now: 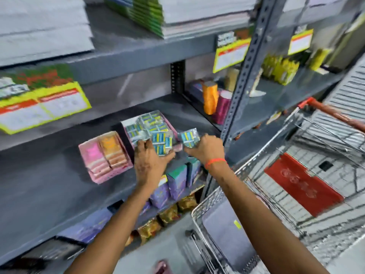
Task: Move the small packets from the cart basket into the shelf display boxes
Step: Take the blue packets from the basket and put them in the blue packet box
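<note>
Two pink display boxes stand on the grey shelf (49,175). The right display box (128,123) is filled with small blue-and-yellow packets (152,121) in clear wrap. My left hand (150,163) grips a bunch of these packets (161,141) at the box's front edge. Just right of the box, my right hand (205,149) holds another blue packet (188,138). The left display box (104,157) contains pink and orange packets. The wire cart basket (256,204) sits at the lower right; no packets show inside it.
A perforated steel upright (239,86) divides the shelf bays. Orange and magenta rolls (215,99) stand behind it. Purple boxes (175,182) and gold packs fill the lower shelves. Yellow price tags (39,107) hang from the shelf edges. The cart has a red handle (331,113).
</note>
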